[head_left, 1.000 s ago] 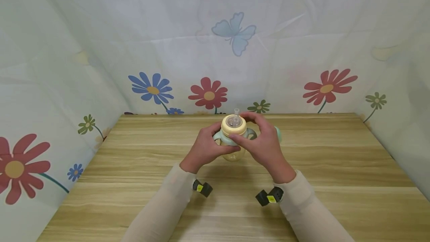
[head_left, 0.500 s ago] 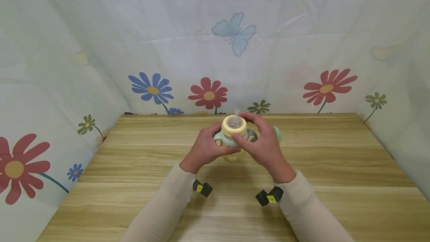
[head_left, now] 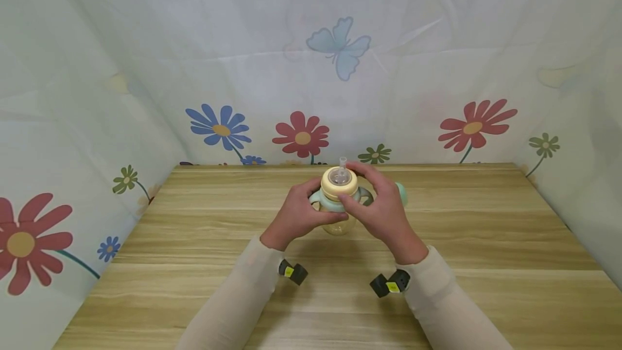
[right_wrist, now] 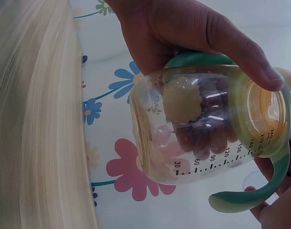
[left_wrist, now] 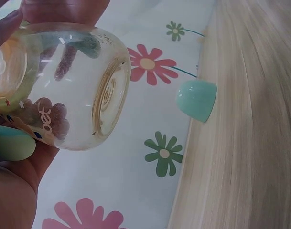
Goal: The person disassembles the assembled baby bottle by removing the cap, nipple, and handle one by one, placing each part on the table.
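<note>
In the head view a baby bottle [head_left: 339,183] stands nearly upright between both hands, with a yellow collar, a clear straw-like spout and two pale green handles. Its see-through body [right_wrist: 193,119] carries measuring marks and is held above the table. My left hand [head_left: 302,209] grips the body below the collar, thumb across the front, fingers curled behind. My right hand [head_left: 381,207] holds the yellow collar between thumb and fingers. A mint green dome-shaped cap [left_wrist: 197,100] rests on the table behind the right hand, partly hidden in the head view.
The wood-grain table [head_left: 194,263] runs under both arms. A white curtain [head_left: 413,58] printed with flowers and a butterfly hangs along its back and sides. Small black wrist cameras [head_left: 390,283] sit over the beige sleeves.
My right thumb has slid slightly to the right along the yellow collar. The left hand, the bottle and the cap have barely moved.
</note>
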A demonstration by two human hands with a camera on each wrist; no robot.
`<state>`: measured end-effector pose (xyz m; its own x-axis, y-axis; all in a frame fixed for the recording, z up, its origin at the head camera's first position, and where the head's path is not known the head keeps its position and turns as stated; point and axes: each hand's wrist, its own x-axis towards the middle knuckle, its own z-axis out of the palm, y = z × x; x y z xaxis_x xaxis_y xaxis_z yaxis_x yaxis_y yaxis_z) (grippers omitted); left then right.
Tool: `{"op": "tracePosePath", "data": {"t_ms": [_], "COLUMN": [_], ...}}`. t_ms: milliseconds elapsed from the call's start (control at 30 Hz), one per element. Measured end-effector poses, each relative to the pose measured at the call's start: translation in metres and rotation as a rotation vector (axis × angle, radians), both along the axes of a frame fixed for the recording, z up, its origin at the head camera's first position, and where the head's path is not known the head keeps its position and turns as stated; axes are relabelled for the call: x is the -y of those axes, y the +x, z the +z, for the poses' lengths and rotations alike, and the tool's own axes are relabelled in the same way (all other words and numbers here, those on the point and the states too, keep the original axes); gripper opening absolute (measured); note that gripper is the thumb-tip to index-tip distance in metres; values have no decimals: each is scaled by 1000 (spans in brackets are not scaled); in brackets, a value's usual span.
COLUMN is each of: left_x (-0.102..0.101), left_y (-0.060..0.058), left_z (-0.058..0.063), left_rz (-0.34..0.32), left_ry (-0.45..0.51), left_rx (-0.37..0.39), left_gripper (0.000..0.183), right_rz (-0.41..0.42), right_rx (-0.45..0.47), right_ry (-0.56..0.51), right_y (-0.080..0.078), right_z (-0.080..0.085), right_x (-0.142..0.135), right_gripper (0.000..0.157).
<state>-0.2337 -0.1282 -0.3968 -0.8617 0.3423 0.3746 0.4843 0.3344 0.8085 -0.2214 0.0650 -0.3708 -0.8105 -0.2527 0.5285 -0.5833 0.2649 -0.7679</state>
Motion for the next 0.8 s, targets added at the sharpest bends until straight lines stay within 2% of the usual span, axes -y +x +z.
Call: {"op": "tracePosePath", "data": {"t_ms": [267,567,800], "left_x": [0,0,-1], "left_y": [0,0,0], "left_z": [0,0,0], "left_rz": [6,28,30], "left_ry": [6,4,-8], "left_rx": [7,21,3], "left_gripper": [65,64,65], "right_rz": [-3,-96,-120], "right_rx": [-20,-12,-16], "right_ry": [-7,0,18], "right_y": [0,0,-1], "right_z": [0,1,1], "right_x": [0,3,3], "right_gripper": [56,59,58]}}
